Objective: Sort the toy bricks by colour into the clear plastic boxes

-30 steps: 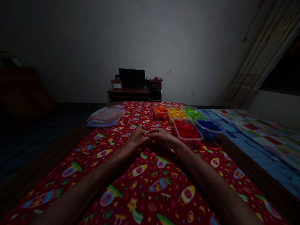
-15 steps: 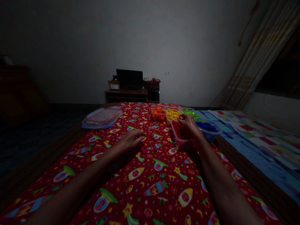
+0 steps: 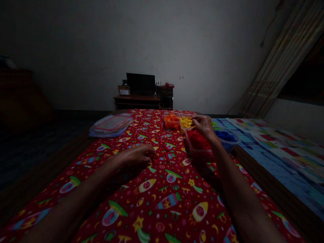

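Observation:
My right hand (image 3: pixel 204 126) reaches over the front edge of the box of yellow pieces (image 3: pixel 186 122), fingertips pinched together at the pieces. Whatever lies between them is too small and dark to make out. Below that hand stands a clear box of red pieces (image 3: pixel 198 140). My left hand (image 3: pixel 141 153) rests low over the tablecloth, fingers loosely bent and thumb apart from them. Small dark red sticks (image 3: pixel 166 156) lie on the cloth just right of its fingertips.
A box of orange pieces (image 3: pixel 172 120) stands left of the yellow one, and a tub of blue pieces (image 3: pixel 225 136) stands at the right. Green pieces (image 3: pixel 215 124) show partly behind my right hand. Stacked lids (image 3: pixel 111 125) lie at the table's left edge.
My right hand has moved slightly up and left, from above the red box's back edge to the yellow pieces. My left hand has shifted a little left and down.

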{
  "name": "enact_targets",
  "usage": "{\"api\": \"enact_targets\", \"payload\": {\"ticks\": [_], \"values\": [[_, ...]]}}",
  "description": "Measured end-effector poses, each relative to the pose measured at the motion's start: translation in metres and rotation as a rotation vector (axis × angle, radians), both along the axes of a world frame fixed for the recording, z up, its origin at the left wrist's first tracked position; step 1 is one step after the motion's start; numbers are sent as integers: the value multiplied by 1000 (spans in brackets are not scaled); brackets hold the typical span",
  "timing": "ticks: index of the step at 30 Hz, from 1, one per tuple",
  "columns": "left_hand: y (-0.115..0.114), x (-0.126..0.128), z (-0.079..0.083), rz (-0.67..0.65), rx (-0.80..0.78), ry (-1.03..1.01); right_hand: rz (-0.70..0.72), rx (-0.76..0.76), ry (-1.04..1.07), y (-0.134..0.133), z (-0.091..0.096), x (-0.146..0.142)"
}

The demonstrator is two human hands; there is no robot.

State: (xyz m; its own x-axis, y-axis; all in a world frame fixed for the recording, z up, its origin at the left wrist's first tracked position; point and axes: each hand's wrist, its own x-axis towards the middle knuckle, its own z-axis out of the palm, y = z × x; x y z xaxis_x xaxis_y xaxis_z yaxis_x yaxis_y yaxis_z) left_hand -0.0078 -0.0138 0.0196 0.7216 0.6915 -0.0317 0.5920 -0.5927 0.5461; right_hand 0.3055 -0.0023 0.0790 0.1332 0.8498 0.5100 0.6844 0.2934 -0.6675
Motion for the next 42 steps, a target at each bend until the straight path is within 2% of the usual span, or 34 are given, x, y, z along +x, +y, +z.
{"api": "enact_targets", "payload": {"ticks": [3,7,10,13,16,20,23,25,29,32,37,42], "values": [[-1,2,-6,-15,25,3,184,-70,-106,-9,-7,-37],[-3,3,-5,-6,47,12,324,-87,-442,-20,-47,-80],[-2,3,-6,16,72,42,350,-51,-574,-21,-84,-93],[2,1,-8,54,104,49,376,-86,-627,-17,-102,-93],[5,-1,-10,86,121,34,375,-145,-616,-16,-93,-90],[7,-4,-9,90,65,-3,345,-182,-638,-27,-61,-88],[9,-8,-8,89,52,20,374,-306,-722,-40,-47,-90],[10,-10,-8,105,55,28,415,-356,-760,-48,-48,-93],[12,-17,-5,120,10,-27,505,-247,-739,-53,-63,-98],[13,-21,-3,167,-39,-65,482,-267,-722,-49,-69,-98],[16,-27,-5,186,-186,-181,419,-270,-658,-44,-66,-99],[19,-29,-8,248,-188,-226,571,-245,-640,-42,-75,-103]]}}
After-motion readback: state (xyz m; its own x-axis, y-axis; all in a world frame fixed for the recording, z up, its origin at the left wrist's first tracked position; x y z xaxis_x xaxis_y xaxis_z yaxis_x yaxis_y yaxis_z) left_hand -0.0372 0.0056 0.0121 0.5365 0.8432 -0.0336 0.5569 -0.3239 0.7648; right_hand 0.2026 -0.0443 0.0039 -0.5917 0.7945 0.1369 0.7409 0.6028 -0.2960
